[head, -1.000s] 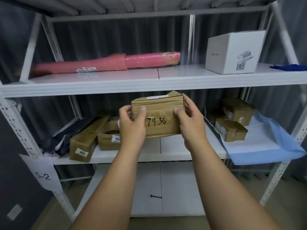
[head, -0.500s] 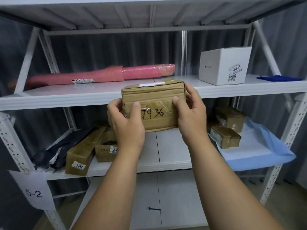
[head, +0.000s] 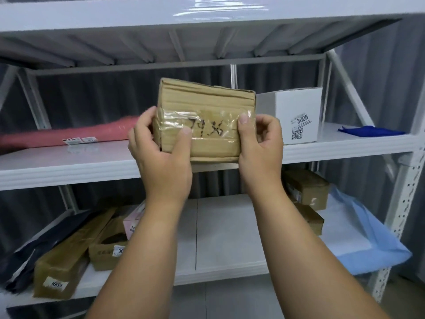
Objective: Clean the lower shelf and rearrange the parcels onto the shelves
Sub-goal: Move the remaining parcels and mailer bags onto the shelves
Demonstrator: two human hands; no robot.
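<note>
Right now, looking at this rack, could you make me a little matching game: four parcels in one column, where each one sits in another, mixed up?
Things:
1. taped brown box
2. white box
3. pink roll
4. long brown carton

Places:
A. left side of the lower shelf
B. held in both hands
C. left side of the middle shelf
D. right side of the middle shelf

Pairs: 1-B, 2-D, 3-C, 4-A
</note>
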